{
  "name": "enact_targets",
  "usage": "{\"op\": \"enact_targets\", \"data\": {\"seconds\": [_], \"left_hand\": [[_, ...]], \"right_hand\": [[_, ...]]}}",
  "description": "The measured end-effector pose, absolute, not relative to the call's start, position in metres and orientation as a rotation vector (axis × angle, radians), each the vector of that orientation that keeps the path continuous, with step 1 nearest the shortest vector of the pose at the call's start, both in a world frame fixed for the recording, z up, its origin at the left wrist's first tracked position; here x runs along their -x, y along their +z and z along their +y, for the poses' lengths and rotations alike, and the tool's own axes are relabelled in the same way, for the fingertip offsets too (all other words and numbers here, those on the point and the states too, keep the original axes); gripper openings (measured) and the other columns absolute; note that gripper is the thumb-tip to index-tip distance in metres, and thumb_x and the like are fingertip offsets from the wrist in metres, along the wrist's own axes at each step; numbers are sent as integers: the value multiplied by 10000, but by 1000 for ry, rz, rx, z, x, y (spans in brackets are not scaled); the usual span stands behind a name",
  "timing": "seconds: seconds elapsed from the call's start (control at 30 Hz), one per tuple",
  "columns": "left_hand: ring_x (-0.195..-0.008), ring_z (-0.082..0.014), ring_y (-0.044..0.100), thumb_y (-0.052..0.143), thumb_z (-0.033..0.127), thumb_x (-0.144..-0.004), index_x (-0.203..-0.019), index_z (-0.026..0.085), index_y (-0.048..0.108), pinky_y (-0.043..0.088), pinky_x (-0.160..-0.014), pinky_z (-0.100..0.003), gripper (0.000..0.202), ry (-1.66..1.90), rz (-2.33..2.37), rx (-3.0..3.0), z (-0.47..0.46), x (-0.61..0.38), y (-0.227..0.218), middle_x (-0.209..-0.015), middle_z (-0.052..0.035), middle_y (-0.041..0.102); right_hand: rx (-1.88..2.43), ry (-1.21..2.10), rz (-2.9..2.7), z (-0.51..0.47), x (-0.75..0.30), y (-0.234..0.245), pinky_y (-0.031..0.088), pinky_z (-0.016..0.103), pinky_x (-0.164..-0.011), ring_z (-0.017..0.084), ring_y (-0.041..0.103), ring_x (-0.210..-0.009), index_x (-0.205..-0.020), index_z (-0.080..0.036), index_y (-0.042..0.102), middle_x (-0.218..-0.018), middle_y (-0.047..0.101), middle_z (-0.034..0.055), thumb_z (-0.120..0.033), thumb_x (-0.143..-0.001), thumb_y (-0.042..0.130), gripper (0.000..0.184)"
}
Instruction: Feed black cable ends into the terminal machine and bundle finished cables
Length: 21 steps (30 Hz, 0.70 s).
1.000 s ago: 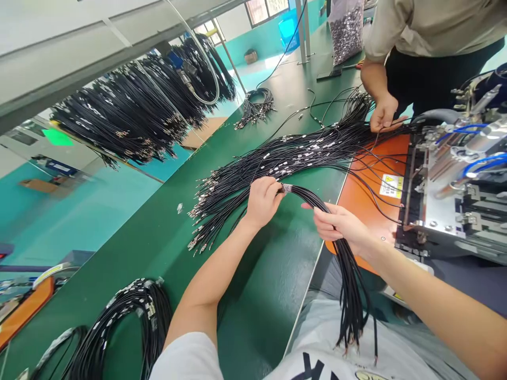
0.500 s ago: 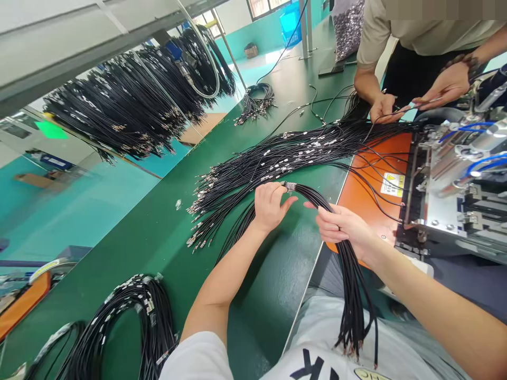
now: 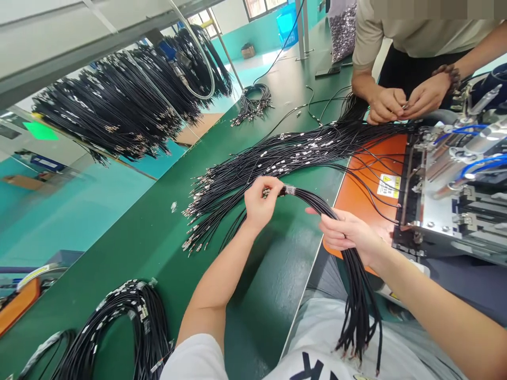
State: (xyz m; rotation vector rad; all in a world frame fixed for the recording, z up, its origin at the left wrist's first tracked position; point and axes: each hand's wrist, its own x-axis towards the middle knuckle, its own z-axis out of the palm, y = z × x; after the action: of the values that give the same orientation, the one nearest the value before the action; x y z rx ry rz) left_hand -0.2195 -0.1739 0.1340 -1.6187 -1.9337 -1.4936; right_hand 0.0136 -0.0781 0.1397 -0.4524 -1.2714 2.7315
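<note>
The right grip (image 3: pixel 351 232) closes around the black cable bundle (image 3: pixel 312 199); the left grip (image 3: pixel 259 205) curls, hold unclear, tape wrap (image 3: pixel 290 190) just beside it.

At centre there are one left hand (image 3: pixel 259 203), one right hand (image 3: pixel 350 232) and one held cable bundle (image 3: pixel 315 199); upper right, two co-worker's hands (image 3: pixel 426 100); lower left, two cable coils (image 3: pixel 152 327); upper left, one green card (image 3: pixel 41 130).

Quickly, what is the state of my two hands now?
Left hand: curled at the bundle, beside its wrap; firm hold cannot be told.
Right hand: closed, holding the bundle.
</note>
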Motion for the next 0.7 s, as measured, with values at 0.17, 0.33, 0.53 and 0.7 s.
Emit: {"op": "enact_targets", "data": {"seconds": [0.17, 0.33, 0.53, 0.7], "left_hand": [[-644, -114, 581, 742, 220, -752, -745, 155, 610, 449, -607, -252, 147, -939, -2370, 2126, -112, 245, 177, -718, 8, 636], [-627, -128, 556, 820, 193, -606, -740, 164, 640, 391, -585, -254, 226, -679, -2576, 1975, -95, 251, 200, -682, 10, 632], [-544, -108, 535, 610, 452, -887, -733, 141, 674, 391, -534, -244, 353, -1647, -2858, 1736, -192, 201, 165, -637, -31, 617], [-840, -140, 647, 804, 296, -709, -1215, 265, 611, 471, -638, -241, 543, -2925, -2477, 1513, -195, 171, 113, -1309, -84, 601]], "right_hand": [[373, 2740, -1420, -89, -12, 146, 146, 217, -446, 51, 163, -461, -1283, -198, 552, -573, 246, -104, -340, -916, 651, 406], [369, 2718, -1395, -87, -14, 142, 143, 216, -450, 46, 163, -464, -1305, -188, 535, -579, 245, -108, -336, -941, 625, 403], [328, 2761, -1316, -76, -23, 137, 134, 211, -447, 38, 166, -459, -1270, -187, 549, -579, 243, -109, -306, -960, 607, 337], [222, 2803, -1262, -80, -19, 138, 135, 207, -436, 32, 167, -445, -1224, -187, 557, -576, 284, -105, -272, -968, 596, 273]]}}
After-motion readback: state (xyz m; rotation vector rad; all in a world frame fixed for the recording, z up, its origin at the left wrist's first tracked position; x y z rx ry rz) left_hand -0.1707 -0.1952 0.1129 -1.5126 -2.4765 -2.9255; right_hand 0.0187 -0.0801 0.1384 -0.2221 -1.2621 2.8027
